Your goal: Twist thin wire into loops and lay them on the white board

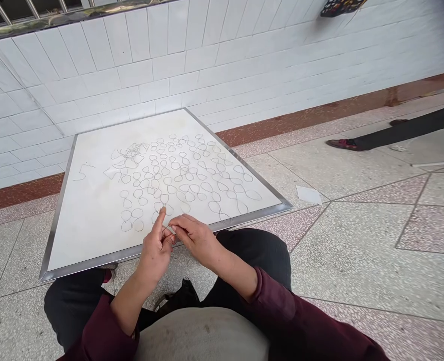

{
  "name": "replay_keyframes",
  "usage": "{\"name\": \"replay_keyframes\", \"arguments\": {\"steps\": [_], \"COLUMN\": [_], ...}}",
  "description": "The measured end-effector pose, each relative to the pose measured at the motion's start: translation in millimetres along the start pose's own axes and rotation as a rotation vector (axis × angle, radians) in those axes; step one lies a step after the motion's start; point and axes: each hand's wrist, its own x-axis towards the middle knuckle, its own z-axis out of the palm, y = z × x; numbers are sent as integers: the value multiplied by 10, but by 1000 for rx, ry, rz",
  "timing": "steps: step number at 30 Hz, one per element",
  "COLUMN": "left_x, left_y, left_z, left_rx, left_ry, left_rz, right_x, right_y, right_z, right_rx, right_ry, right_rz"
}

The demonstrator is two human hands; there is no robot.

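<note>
Left hand (155,253), one: forefinger extended, thumb and curled fingers closed on a thin wire (164,230), too fine to trace fully. Right hand (199,239), one: thumb and fingertips pinched together at the same wire, as best we can tell. Both are above the board's near edge.

Figure-eight wires (184,173), several dozen: laid flat across the middle and right of the white board (90,220), some touching or overlapping. We judge these finished, hence the greater part done.

Tangled wires (132,152), one cluster: far left of the figure-eights, angular and irregular; we take them as left to shape. Bent strand (81,173), one: apart, near the left edge.

Surroundings: metal rim (132,254) around the board; tiled wall (132,85) behind; white scrap (308,195) on the floor; another person's leg (406,131) well off to the right. We note nothing blocking the hands; crowded wires nearby could snag.
</note>
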Motion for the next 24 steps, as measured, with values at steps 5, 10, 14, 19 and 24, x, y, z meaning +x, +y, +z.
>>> {"name": "replay_keyframes", "arguments": {"steps": [5, 10, 14, 19, 24], "left_x": [1, -8, -8, -5, -1], "left_y": [-36, -3, -5, -56, -50], "left_z": [3, -4, -11, -32, -47], "left_rx": [45, 66, 93, 151, 202], "left_ry": [-4, -7, -1, -10, -7], "left_rz": [4, -3, -27, -10, -1], "right_x": [-3, 5, 37, 107, 128], "right_y": [-38, 27, 86, 81, 21], "right_z": [-5, 15, 21, -40, -29], "right_rx": [-96, -322, -454, -361, -361], "right_ry": [-7, -6, -1, -24, -16], "right_rz": [-11, -142, -289, -349, -343]}}
